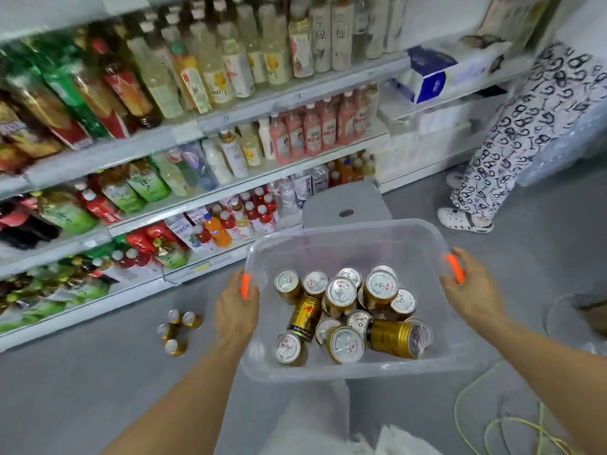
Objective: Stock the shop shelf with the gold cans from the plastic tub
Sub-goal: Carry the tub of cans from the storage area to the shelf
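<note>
- My left hand (237, 307) grips the left rim of the clear plastic tub (331, 239), fingers curled over the orange handle clip (245, 286) there.
- My right hand (471, 292) grips the right rim the same way, wrapped round the second orange clip (455, 268).
- The tub hangs between my hands, above the grey floor (82, 389), tilted a little toward me.
- Inside the tub sit the gold cans (348, 307): most stand upright with silver tops showing, bunched near the middle, while 2 lie on their sides, one (394, 338) near the right wall and one (303, 318) left of centre.
- 4 more gold cans (175, 331) stand in a small cluster on the floor, just in front of the bottom shelf.
- The shop shelf (184, 205) runs along my left, its tiers packed with bottled drinks.
- A grey stool (345, 205) stands just beyond the tub.
- Another person in patterned trousers (512, 139) and white clogs stands at the far right.
- A yellow-green cord (492, 425) loops on the floor by my right arm.
</note>
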`<state>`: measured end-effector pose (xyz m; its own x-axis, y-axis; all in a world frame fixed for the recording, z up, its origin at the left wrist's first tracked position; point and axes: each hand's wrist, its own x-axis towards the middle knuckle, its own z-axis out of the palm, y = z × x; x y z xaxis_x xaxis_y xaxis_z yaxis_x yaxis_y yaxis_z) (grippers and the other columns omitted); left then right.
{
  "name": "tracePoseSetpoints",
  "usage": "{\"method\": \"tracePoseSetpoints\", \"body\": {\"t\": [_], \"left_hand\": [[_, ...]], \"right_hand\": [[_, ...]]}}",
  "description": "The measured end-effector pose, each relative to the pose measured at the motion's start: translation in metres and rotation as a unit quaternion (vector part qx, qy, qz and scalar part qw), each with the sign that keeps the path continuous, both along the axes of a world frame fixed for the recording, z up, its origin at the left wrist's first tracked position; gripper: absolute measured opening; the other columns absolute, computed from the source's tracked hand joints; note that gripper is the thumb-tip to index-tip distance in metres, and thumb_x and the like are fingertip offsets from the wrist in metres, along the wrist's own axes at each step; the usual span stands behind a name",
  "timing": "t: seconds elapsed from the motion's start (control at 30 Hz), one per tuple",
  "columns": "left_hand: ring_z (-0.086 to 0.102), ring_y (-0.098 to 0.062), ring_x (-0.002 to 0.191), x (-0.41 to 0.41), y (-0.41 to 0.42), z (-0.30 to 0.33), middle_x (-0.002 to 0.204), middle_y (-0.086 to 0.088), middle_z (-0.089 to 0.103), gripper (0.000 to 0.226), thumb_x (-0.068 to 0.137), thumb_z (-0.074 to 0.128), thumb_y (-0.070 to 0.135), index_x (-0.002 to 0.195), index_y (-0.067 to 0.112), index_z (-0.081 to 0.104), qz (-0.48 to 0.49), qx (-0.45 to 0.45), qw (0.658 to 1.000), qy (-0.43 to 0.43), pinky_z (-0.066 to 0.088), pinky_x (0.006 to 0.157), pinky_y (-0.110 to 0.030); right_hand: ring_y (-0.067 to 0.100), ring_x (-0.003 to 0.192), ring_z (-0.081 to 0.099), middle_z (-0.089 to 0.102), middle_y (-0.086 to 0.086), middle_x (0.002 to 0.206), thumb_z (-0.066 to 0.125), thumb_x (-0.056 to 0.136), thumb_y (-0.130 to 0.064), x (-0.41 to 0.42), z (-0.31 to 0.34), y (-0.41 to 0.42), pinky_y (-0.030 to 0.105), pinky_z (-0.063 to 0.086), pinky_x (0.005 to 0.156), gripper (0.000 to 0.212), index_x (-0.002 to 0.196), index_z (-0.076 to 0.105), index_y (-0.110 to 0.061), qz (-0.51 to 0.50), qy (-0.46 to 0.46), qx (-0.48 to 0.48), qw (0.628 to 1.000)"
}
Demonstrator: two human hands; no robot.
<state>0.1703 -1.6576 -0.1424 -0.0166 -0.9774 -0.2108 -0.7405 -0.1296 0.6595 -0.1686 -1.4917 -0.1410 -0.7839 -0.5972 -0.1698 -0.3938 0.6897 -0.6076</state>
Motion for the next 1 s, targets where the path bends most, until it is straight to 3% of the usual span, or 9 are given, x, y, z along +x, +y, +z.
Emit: {"method": "tracePoseSetpoints", "body": {"t": [0.17, 0.33, 0.53, 0.7, 0.87, 1.0], "left_hand": [[0.054, -0.028, 0.121, -0.055, -0.081, -0.011, 0.137, -0.006, 0.057, 0.051, 0.096, 0.053, 0.027, 0.146, 0.024, 0.041, 0.029, 0.020, 0.999, 0.013, 0.043, 0.098, -0.038], [0.052, -0.028, 0.123, -0.111, -0.145, -0.030, 0.140, -0.006, 0.054, 0.052, 0.096, 0.049, 0.034, 0.146, 0.027, 0.038, 0.051, 0.049, 0.997, 0.018, 0.044, 0.102, -0.044], [0.061, -0.033, 0.106, -0.178, -0.210, -0.065, 0.121, -0.013, 0.064, 0.052, 0.092, 0.052, 0.038, 0.142, 0.033, 0.041, 0.108, 0.088, 0.990, 0.020, 0.051, 0.092, -0.051], [0.064, -0.032, 0.103, -0.222, -0.246, -0.090, 0.119, -0.011, 0.066, 0.050, 0.093, 0.055, 0.032, 0.141, 0.033, 0.041, 0.163, 0.110, 0.980, 0.033, 0.052, 0.091, -0.051], [0.063, -0.035, 0.101, -0.248, -0.272, -0.106, 0.114, -0.016, 0.066, 0.050, 0.094, 0.057, 0.024, 0.142, 0.031, 0.043, 0.191, 0.104, 0.975, 0.037, 0.052, 0.090, -0.053], [0.063, -0.032, 0.102, -0.258, -0.282, -0.115, 0.114, -0.012, 0.066, 0.049, 0.096, 0.056, 0.019, 0.142, 0.027, 0.044, 0.191, 0.105, 0.975, 0.033, 0.052, 0.092, -0.048]], "right_hand": [[0.037, 0.109, 0.057, 0.060, 0.012, 0.125, 0.062, 0.084, -0.014, -0.060, -0.009, -0.096, 0.048, 0.047, 0.093, 0.053, 0.134, 0.046, -0.025, 0.025, -0.008, -0.004, 1.000], [0.033, 0.097, 0.059, 0.063, 0.011, 0.114, 0.060, 0.087, -0.023, -0.127, -0.021, -0.181, 0.043, 0.048, 0.085, 0.041, 0.127, 0.050, -0.020, 0.044, -0.006, 0.001, 0.999], [0.037, 0.091, 0.060, 0.063, 0.010, 0.103, 0.058, 0.090, -0.032, -0.208, -0.052, -0.279, 0.044, 0.049, 0.081, 0.037, 0.125, 0.051, -0.021, 0.084, -0.020, 0.041, 0.995], [0.036, 0.071, 0.058, 0.061, 0.013, 0.078, 0.060, 0.087, -0.015, -0.254, -0.076, -0.338, 0.039, 0.047, 0.069, 0.027, 0.113, 0.052, -0.019, 0.115, -0.055, 0.038, 0.991], [0.037, 0.070, 0.057, 0.056, 0.008, 0.074, 0.062, 0.080, -0.006, -0.278, -0.100, -0.376, 0.043, 0.050, 0.071, 0.037, 0.107, 0.047, -0.026, 0.126, -0.053, 0.047, 0.989], [0.032, 0.066, 0.052, 0.049, -0.002, 0.066, 0.061, 0.081, 0.003, -0.285, -0.107, -0.389, 0.034, 0.042, 0.066, 0.036, 0.111, 0.051, -0.014, 0.151, -0.064, 0.021, 0.986]]}}
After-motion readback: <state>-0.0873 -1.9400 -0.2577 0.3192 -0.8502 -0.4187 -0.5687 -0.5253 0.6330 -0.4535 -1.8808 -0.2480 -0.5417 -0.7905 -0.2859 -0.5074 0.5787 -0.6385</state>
